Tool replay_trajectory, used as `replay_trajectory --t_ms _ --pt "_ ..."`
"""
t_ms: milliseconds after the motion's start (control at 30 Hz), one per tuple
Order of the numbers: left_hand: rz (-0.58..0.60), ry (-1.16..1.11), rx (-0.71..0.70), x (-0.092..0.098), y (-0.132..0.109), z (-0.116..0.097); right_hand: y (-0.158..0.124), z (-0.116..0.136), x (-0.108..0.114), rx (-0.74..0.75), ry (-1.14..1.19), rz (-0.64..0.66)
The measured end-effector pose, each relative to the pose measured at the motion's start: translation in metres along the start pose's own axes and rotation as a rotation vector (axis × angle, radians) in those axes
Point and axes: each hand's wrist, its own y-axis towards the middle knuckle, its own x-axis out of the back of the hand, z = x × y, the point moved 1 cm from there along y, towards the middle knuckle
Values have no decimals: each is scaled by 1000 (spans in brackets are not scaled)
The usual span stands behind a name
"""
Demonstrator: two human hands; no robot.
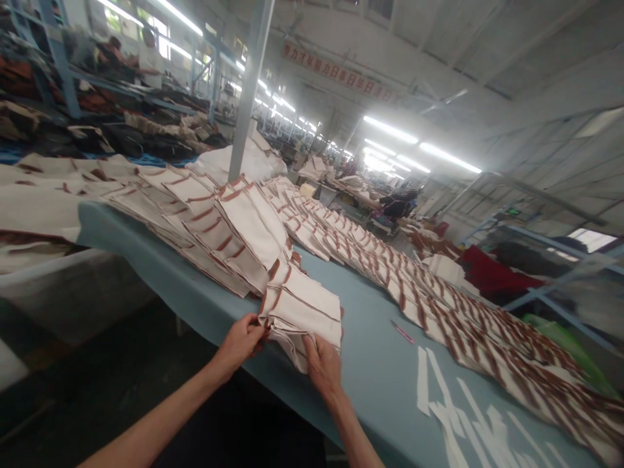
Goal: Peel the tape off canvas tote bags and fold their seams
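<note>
Blue-green cloth covered the table (pixel 370 377), its far side carrying a long row of overlapping cream pieces (pixel 441 318). A leaning stack (pixel 251 224) fanned along the near side and could, I judged, have slid had the cream bundle (pixel 307 302) close against its end been tugged; the bundle, at the table's near edge, might itself have dropped through a loose pinch. Red characters on the overhead banner (pixel 338 75) repeated 日, others too blurred to trust; no brand was readable. Left hand (pixel 241 342) pinched the bundle's corner, right hand (pixel 324 365) gripped its front fold
</note>
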Motion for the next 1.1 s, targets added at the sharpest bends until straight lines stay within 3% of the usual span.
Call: replay_trajectory --t_ms 100,167,300,367,500,733,933,1100 --pt "-151 102 -182 -1 -26 1 3 0 -3 -54 -27 5" --pt "-178 220 -354 -7 -51 -3 2 1 -5 -67 -39 25" --pt "172 490 -784 -42 -80 -25 -1 6 -2 -49 -50 87" --pt "276 651 -874 -60 -77 -38 -1 8 4 -28 -58 133" --pt "310 960 -839 -80 -59 -51 8 12 19 5 -74 244" --pt "351 1237 -658 -78 -58 -41 40 39 50 15 -152 370" --pt "313 1233 -529 -86 -52 -37 81 96 86 108 -180 264" --pt "306 1143 -450 -89 -30 -43 111 132 106 93 -89 83"
